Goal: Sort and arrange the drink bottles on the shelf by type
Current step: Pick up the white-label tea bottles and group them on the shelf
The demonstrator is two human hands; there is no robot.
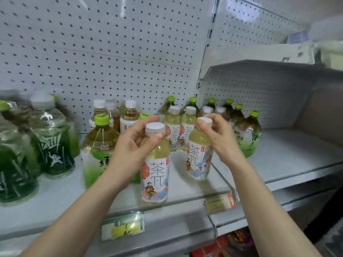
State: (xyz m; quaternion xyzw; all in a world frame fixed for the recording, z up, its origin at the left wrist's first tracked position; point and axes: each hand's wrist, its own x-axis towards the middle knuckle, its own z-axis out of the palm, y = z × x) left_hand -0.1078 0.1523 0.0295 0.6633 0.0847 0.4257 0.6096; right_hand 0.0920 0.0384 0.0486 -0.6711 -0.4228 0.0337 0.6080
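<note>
My left hand [133,145] grips the neck of a white-capped pale tea bottle [155,175] with an orange-and-blue label, standing near the shelf's front edge. My right hand [219,138] grips the cap and neck of a second identical tea bottle [197,160], a little further back and to the right. Two more of the same tea bottles [181,132] stand behind them. A large green-capped green tea bottle [98,145] stands just left of my left hand. Amber white-capped bottles [128,119] stand at the back.
Dark green-labelled large bottles [52,145] crowd the left end of the shelf [185,199]. Green-capped bottles [246,134] stand at the back right. The neighbouring shelf board [297,158] on the right is bare. Price tags [122,227] hang on the front rail. Pegboard forms the back wall.
</note>
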